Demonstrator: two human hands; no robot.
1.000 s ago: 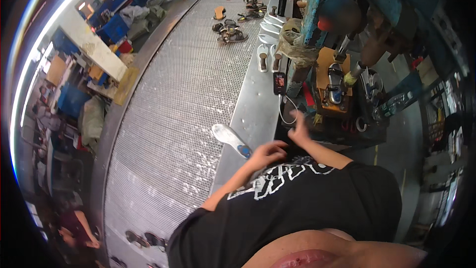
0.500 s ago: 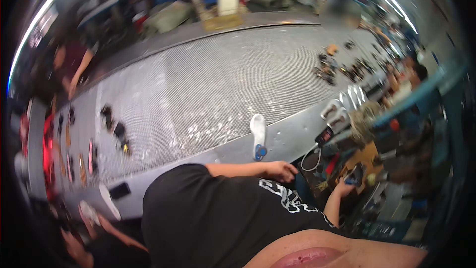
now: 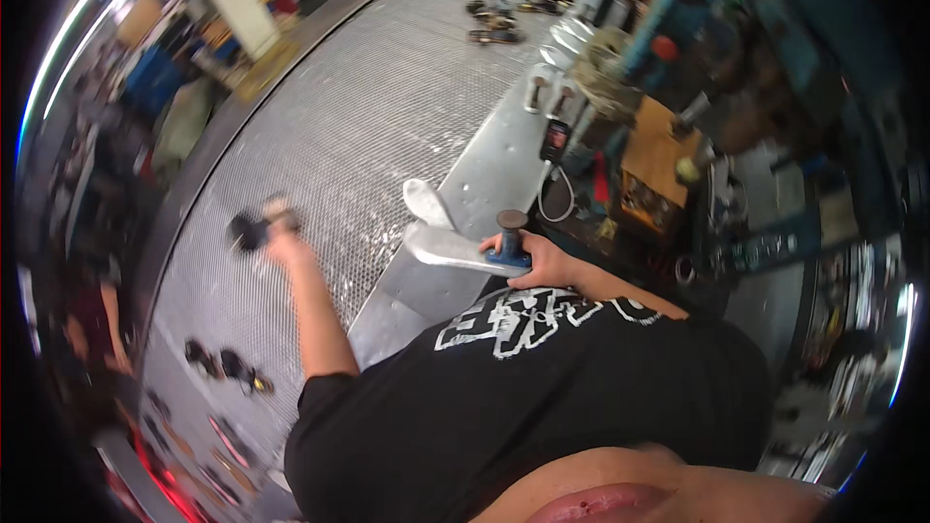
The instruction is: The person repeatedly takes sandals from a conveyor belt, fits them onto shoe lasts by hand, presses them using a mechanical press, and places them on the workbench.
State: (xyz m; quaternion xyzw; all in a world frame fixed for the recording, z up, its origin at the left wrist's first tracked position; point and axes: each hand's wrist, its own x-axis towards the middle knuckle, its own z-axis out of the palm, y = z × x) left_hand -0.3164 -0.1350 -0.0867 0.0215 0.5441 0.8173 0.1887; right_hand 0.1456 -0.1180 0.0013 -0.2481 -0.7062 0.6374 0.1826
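Observation:
My left hand [image 3: 281, 244] reaches over the ribbed metal conveyor and is closed on a dark shoe [image 3: 249, 231]. Motion smears both, so the shoe's details do not show. Close to my body, my right hand [image 3: 547, 261] grips the end of a white, foot-shaped plate [image 3: 444, 246] by a blue block [image 3: 508, 254] topped with a round brown knob [image 3: 511, 220]. Just beyond it a second white foot-shaped piece [image 3: 423, 201] lies at the ledge. Its near end is hidden behind the held plate.
A bare metal ledge [image 3: 489, 169] borders the conveyor. Several dark shoes [image 3: 228, 366] lie on the near left belt, others [image 3: 494, 19] at the far end. Right of the ledge stand a handheld device [image 3: 555, 138] with a white cable [image 3: 570, 203] and a brown board [image 3: 659, 150].
The view has turned to the right. My left hand has gone out over the conveyor. My right hand has left the cluttered workbench and now holds the foot-shaped plate.

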